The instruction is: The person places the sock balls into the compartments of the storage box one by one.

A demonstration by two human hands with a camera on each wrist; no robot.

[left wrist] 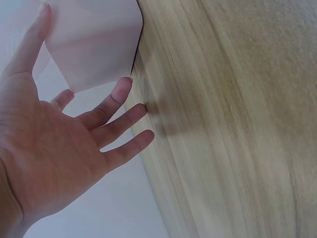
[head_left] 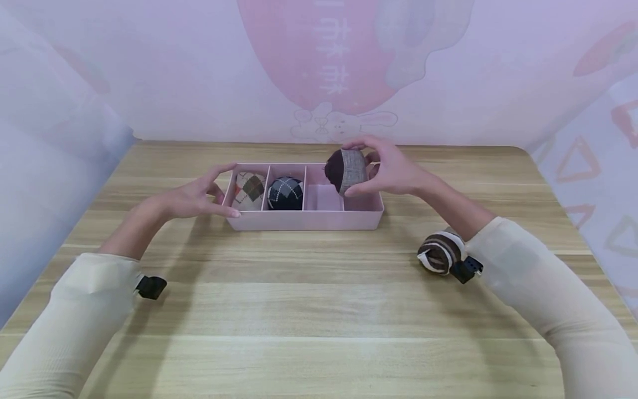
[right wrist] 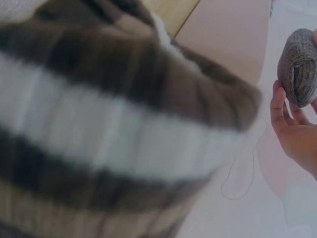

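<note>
Wooden table (head_left: 319,310) is backed by a pink printed wall; wide bare surface is seen in front of the pink divided tray (head_left: 304,220), less behind it toward the far edge. Right hand (head_left: 394,169) is curled around the grey-and-maroon sock ball (head_left: 345,170), held above the tray's right end; which compartment lies under it cannot be told. Left hand (head_left: 194,197) is spread, fingers straight, at the tray's left end wall; contact is not resolved in the head view. Argyle beige ball (head_left: 249,190) and dark argyle ball (head_left: 286,193) are seated in the two left compartments. Striped brown-white ball (head_left: 440,253) is partly hidden by the right forearm; in the right wrist view it is blurred and fills most of the frame.
</note>
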